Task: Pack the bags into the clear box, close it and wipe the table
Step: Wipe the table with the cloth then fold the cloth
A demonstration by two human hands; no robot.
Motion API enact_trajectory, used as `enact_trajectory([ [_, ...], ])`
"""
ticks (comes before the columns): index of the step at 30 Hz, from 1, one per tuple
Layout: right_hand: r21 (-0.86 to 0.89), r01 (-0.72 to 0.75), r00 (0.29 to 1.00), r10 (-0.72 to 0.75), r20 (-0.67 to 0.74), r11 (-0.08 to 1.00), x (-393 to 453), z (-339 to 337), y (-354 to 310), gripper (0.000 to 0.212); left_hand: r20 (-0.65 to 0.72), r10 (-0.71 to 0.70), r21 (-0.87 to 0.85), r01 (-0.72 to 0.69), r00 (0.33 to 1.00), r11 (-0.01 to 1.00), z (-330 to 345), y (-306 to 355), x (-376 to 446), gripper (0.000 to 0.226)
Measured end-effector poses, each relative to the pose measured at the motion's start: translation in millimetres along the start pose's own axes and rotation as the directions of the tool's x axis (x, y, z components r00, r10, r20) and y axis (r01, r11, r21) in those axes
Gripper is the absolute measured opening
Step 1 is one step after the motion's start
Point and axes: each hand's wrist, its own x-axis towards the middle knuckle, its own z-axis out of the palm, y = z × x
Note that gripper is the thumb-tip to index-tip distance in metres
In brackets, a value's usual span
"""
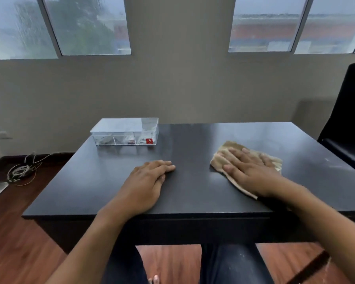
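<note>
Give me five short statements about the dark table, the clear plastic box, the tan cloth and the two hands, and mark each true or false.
1. The right hand lies flat on the tan cloth. True.
2. The clear plastic box stands open with its lid beside it. False: the lid is on the box.
3. The left hand holds the box. False: it rests palm down on the dark table, apart from the box.
4. The box sits at the table's far left corner. True.
5. Loose bags lie on the table beside the cloth. False: the only bags visible are inside the box's compartments.
</note>
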Motion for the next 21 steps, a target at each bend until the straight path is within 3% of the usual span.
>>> enact_trajectory([
  [5,0.049,-0.124,0.991,0.126,-0.044,0.991,26.0,0.8,-8.2,0.060,0.030,0.043,0.027,-0.044,0.999,0.999,12.3,20.2,25.2,0.042],
  [12,0.053,0.042,0.995,-0.037,-0.087,0.998,-55.8,14.0,-2.8,0.057,0.100,0.140,0.033,-0.144,0.985,0.989,33.1,49.5,70.6,0.042],
  [16,0.088,-0.209,0.973,0.216,-0.080,0.974,-57.9,-2.1,69.6,0.067,0.160,0.174,0.053,-0.184,0.972,0.981,44.3,65.7,96.1,0.044],
  [19,0.138,-0.445,0.883,0.459,-0.096,0.885,-45.8,-17.8,127.9,0.070,0.192,0.183,0.079,-0.201,0.964,0.976,51.6,73.5,114.6,0.047],
  [21,0.154,-0.516,0.841,0.532,-0.095,0.843,-38.5,-21.8,146.4,0.071,0.204,0.182,0.091,-0.204,0.962,0.975,57.2,73.3,126.7,0.047],
])
